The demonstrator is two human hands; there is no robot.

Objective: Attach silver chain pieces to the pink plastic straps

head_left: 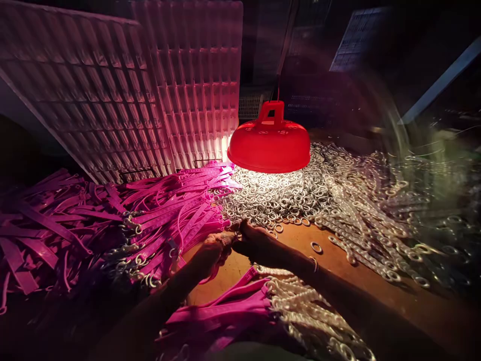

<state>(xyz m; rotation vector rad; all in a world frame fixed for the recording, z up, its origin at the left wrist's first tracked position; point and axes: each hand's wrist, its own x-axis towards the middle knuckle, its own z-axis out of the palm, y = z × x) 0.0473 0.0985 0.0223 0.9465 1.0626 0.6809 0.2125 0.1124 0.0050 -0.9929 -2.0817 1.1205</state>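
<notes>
My left hand (217, 249) and my right hand (259, 244) meet fingertip to fingertip over the table, just below the lamp. The left fingers are closed on a pink strap (213, 275), part of which hangs below the hand. My right hand pinches at the same spot; a small metal glint shows between the fingertips, too small to name. Beyond both hands lies a heap of metal rings (270, 193). Nearer to me, pink straps (233, 303) lie joined to pale chains (300, 301), partly under my right forearm.
A red hanging lamp (268, 145) sits low over the rings. Loose pink straps (48, 225) pile up at left, before upright ribbed plastic panels (195, 90). Chains with end rings (364, 230) lie at right. One loose ring (316, 247) rests on the brown tabletop (296, 235).
</notes>
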